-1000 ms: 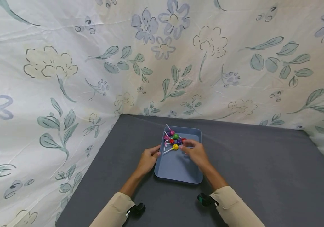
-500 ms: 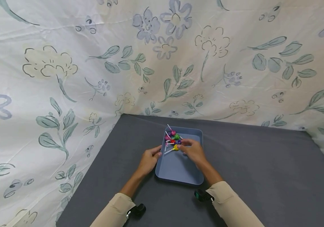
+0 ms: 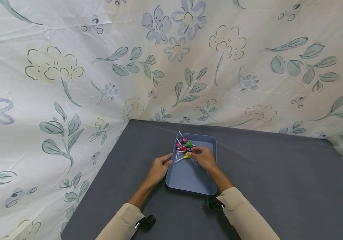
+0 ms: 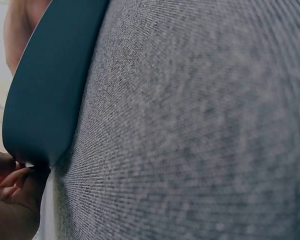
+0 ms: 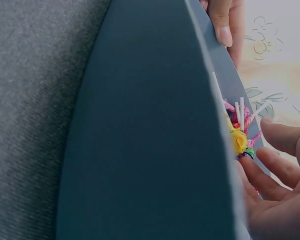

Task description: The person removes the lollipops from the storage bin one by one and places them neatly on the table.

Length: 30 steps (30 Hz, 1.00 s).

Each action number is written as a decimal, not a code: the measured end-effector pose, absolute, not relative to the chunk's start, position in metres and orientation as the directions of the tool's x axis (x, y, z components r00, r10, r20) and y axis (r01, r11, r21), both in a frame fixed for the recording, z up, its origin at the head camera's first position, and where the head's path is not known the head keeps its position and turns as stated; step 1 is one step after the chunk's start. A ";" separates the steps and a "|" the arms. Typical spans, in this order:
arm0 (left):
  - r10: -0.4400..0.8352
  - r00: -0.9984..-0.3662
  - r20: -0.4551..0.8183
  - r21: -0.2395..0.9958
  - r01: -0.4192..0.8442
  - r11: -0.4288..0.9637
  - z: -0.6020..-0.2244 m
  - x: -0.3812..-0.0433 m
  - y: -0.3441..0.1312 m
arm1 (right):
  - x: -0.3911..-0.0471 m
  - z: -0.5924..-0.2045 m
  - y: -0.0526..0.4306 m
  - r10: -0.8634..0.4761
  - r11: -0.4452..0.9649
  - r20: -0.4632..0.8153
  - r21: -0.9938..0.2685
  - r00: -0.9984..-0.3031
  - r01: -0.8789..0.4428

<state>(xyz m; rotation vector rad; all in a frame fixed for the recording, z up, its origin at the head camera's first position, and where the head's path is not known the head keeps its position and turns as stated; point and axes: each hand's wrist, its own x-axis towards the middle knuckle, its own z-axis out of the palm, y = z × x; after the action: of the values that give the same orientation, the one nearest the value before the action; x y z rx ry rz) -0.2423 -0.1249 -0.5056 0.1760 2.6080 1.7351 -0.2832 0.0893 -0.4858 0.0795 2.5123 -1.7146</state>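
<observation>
A blue-grey tray (image 3: 191, 176) lies on the dark cloth, with several wrapped lollipops bunched in its far left part. My left hand (image 3: 158, 169) grips the tray's left edge, its thumb (image 3: 169, 162) at the rim. In the left wrist view that hand (image 4: 15, 195) appears at the tray's corner. Over the lollipops, my right hand (image 3: 204, 158) has thumb and fingers spread apart, close around a yellow lollipop (image 3: 187, 155) and a dark blue one. The right wrist view shows its fingertips at the yellow lollipop (image 5: 238, 141); the tray's wall hides part of the bunch.
Green (image 3: 188, 144), red (image 3: 184, 149) and pink (image 3: 184, 139) lollipops lie beside the yellow one, some sticks jutting over the tray's rim. A floral curtain (image 3: 171, 66) stands behind and left of the dark cloth surface (image 3: 267, 173).
My right hand has moved slightly left over the lollipops, now closer to the yellow one and covering part of the dark blue one. The left hand stays on the tray's edge.
</observation>
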 end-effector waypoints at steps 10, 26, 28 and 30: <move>0.106 -0.991 0.079 0.931 0.111 0.348 -0.508 -0.243 -0.126 | -0.287 -0.487 0.087 -0.041 0.405 -0.077 -0.913 -0.996 0.053; 0.113 -0.991 0.068 0.939 0.102 0.328 -0.507 -0.242 -0.126 | -0.287 -0.490 0.082 -0.052 0.506 -0.037 -0.863 -0.998 0.006; 0.114 -0.991 0.067 0.939 0.102 0.330 -0.507 -0.241 -0.125 | -0.288 -0.491 0.082 -0.048 0.517 -0.032 -0.856 -0.998 0.003; 0.113 -0.992 0.064 0.938 0.098 0.334 -0.506 -0.241 -0.125 | -0.289 -0.491 0.082 -0.045 0.528 -0.021 -0.849 -0.999 -0.006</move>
<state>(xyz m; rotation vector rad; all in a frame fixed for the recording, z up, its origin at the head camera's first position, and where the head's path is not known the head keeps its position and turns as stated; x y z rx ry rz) -0.2410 -0.1250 -0.5061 0.2021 2.5551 1.7945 -0.2889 0.0816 -0.4915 -0.0457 2.7101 -1.5065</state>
